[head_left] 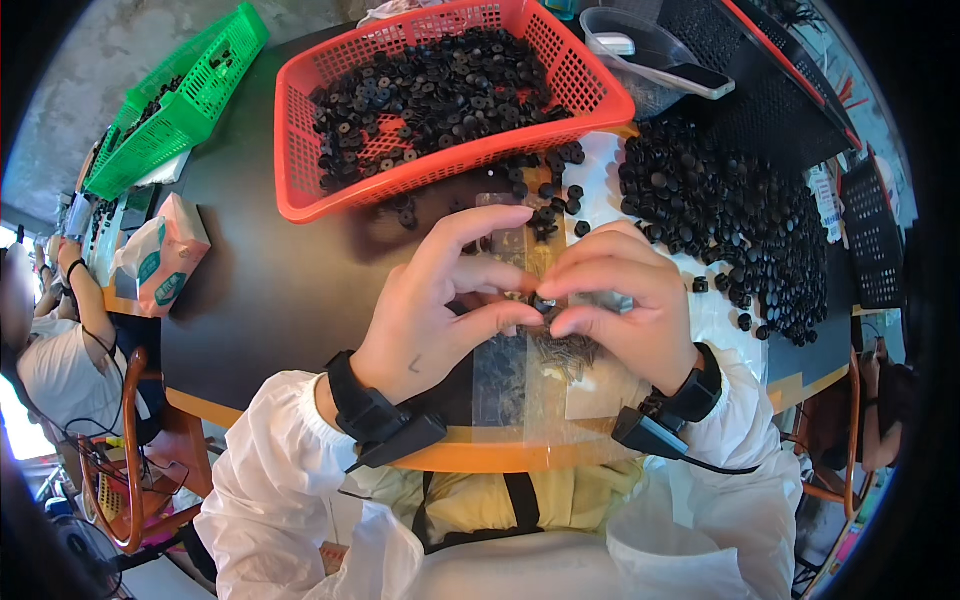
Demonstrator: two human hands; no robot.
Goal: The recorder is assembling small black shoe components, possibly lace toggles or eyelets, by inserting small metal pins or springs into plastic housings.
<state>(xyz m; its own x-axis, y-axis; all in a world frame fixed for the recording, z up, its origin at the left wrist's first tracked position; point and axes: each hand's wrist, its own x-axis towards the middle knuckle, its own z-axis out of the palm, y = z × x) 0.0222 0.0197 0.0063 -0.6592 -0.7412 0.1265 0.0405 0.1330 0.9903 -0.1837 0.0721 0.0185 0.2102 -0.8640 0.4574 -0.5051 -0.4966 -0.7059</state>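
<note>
My left hand (430, 290) and my right hand (628, 285) meet over the near middle of the table, fingertips pinched together on a small black round part (543, 304). The left index finger stretches out above it. The fingers cover much of the part, so its exact shape is hard to see. Just below the fingertips lies a heap of thin metal pins or screws (566, 354) on clear tape or plastic. Beyond my hands, several loose black pieces (545, 215) are scattered. A large pile of shiny black knobs (735, 225) spreads to the right on a white sheet.
A red basket (440, 178) of black discs stands at the back. Left are a green basket (200, 98) and a pink tissue pack (180, 258). A phone (690, 78) rests on a clear tub (620, 30); black crates (870, 230) line the right. People sit at both sides.
</note>
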